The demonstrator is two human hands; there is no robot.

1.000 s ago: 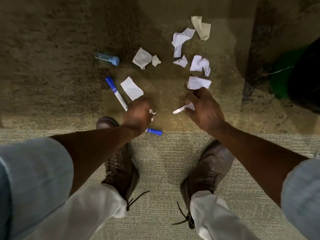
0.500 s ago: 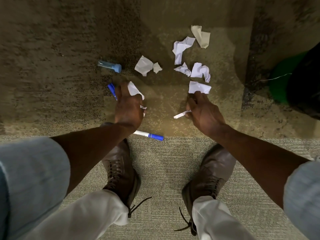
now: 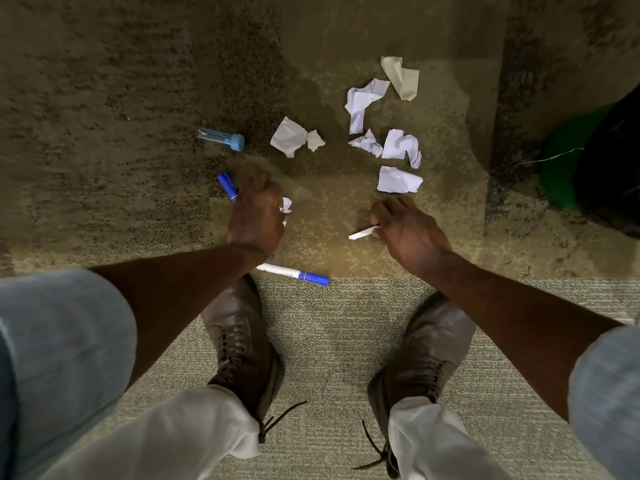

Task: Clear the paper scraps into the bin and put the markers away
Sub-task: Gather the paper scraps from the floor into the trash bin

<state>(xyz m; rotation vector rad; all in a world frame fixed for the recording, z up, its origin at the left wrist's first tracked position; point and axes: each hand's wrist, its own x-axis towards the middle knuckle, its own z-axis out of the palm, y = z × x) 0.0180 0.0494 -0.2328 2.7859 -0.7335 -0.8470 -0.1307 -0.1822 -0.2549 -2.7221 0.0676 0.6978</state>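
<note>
Several crumpled white paper scraps lie on the brown carpet, among them one just beyond my right hand and a pair further left. My left hand is closed over crumpled paper scraps, right beside a blue-capped marker whose body it hides. My right hand pinches a thin paper strip. A second white marker with a blue cap lies behind my left wrist. A clear tube with a blue cap rests at the far left.
A green bin with a black liner stands at the right edge. My two brown lace-up shoes stand on the lighter ribbed carpet close to the markers. A beige scrap lies farthest away.
My left hand has moved forward from the near marker and closed on the flat scrap beside the far marker. My right hand has barely moved and still holds the strip.
</note>
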